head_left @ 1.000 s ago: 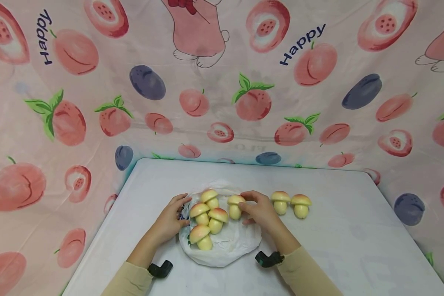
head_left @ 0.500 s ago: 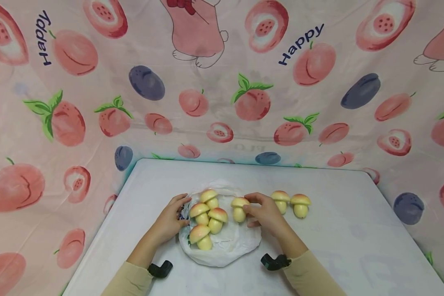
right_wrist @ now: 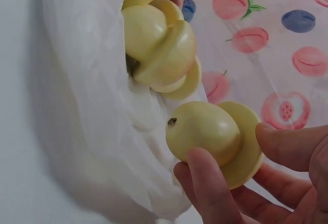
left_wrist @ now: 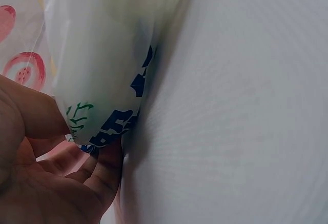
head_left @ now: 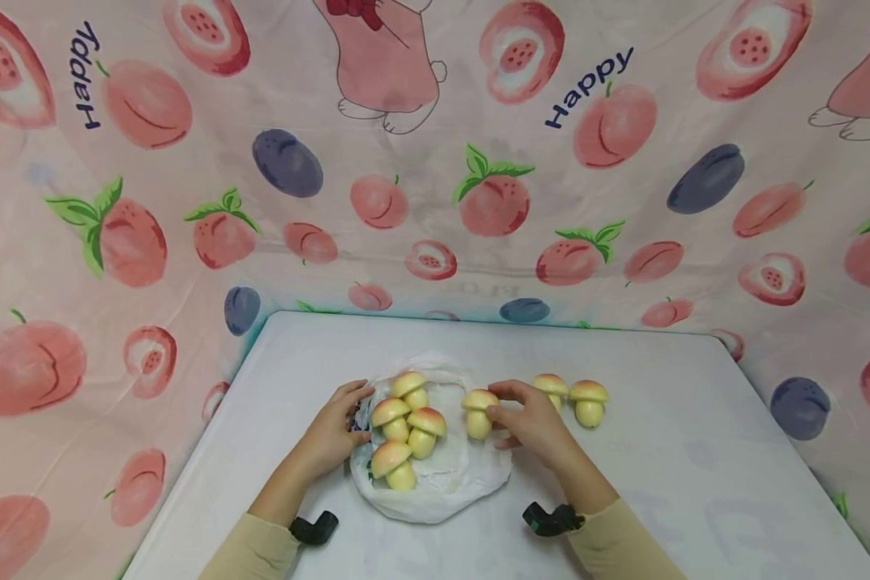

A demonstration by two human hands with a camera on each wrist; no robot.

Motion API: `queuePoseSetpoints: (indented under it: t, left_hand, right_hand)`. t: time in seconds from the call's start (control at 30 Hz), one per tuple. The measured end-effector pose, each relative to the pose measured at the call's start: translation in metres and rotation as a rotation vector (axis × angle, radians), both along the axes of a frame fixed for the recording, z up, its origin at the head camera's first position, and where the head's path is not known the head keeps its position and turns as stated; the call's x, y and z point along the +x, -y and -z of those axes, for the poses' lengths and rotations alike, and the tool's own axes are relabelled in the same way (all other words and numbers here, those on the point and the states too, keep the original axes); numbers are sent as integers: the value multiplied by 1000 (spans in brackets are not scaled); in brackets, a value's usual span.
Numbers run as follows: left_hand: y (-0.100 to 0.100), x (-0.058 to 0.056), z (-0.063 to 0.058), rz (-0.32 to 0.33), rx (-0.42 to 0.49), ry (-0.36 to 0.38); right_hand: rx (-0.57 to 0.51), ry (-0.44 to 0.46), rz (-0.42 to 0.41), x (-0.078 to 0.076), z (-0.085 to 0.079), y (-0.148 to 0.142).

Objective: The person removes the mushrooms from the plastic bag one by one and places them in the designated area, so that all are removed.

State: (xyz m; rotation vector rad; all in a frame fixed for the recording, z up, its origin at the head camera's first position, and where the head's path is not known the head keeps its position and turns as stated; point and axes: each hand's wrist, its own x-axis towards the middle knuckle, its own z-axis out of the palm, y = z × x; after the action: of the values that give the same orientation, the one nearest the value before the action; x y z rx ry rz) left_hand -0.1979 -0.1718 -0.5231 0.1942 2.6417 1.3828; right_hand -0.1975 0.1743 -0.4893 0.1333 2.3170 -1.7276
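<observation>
My right hand (head_left: pixel 532 420) holds a yellow toy mushroom (head_left: pixel 481 415) with a reddish cap, over the right part of a white plastic bag (head_left: pixel 442 506). In the right wrist view, thumb and fingers (right_wrist: pixel 207 175) grip this mushroom (right_wrist: pixel 202 131) by cap and stem. At the bag's left side is my left hand (head_left: pixel 329 431). The left wrist view shows its thumb and fingers (left_wrist: pixel 105 172) around the end of the bag (left_wrist: pixel 102 70), which bears blue and green print. Several more mushrooms (head_left: pixel 428 431) lie together in the bag's left half.
Two similar mushrooms, a nearer-right one (head_left: pixel 589 403) and one partly behind my right hand (head_left: pixel 549 385), stand on the white table (head_left: pixel 696 483) right of the bag. A fruit-printed cloth (head_left: pixel 406 201) hangs behind the table. A black wrist device (head_left: pixel 551 519) sits on each wrist.
My right hand has moved right and slightly nearer with the mushroom, away from the group in the bag. The left hand and the bag have stayed in place.
</observation>
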Motion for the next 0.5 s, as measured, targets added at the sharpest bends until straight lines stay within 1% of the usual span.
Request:
queuePoseSetpoints:
  t: [0.27, 0.5]
  left_hand:
    - [0, 1, 0, 0, 1, -8]
    - [-1, 0, 0, -5, 7, 6]
  right_hand:
    - [17, -15, 0, 3, -1, -11]
    - [6, -32, -19, 7, -3, -21]
